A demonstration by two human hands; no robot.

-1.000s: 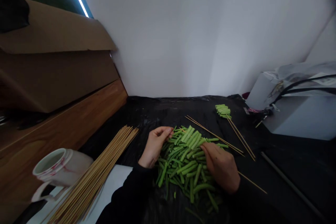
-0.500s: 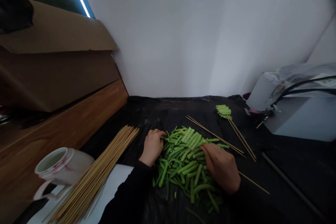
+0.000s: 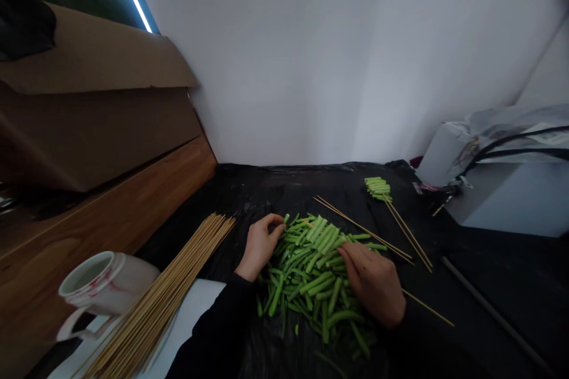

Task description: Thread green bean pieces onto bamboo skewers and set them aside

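Note:
A heap of cut green bean pieces (image 3: 311, 275) lies on black plastic sheeting (image 3: 267, 189). My left hand (image 3: 260, 246) curls at the heap's left edge, thumb and fingers pinched on a bean piece. My right hand (image 3: 376, 281) rests on the heap's right side, fingers closed round a row of beans threaded on a bamboo skewer, whose bare end (image 3: 429, 310) sticks out to the right. A finished bean skewer (image 3: 379, 188) lies farther back, beside several loose skewers (image 3: 360, 228).
A thick bundle of bamboo skewers (image 3: 164, 296) lies at the left over a white board (image 3: 186, 320). A white mug with red marks (image 3: 98, 290) stands beside it. Cardboard boxes (image 3: 89, 112) and a wooden ledge are left; a grey box with cables (image 3: 502, 183) is right.
My left hand dipped into the heap's left edge, then lifted slightly with a bean piece pinched. My right hand stayed in place on the threaded beans.

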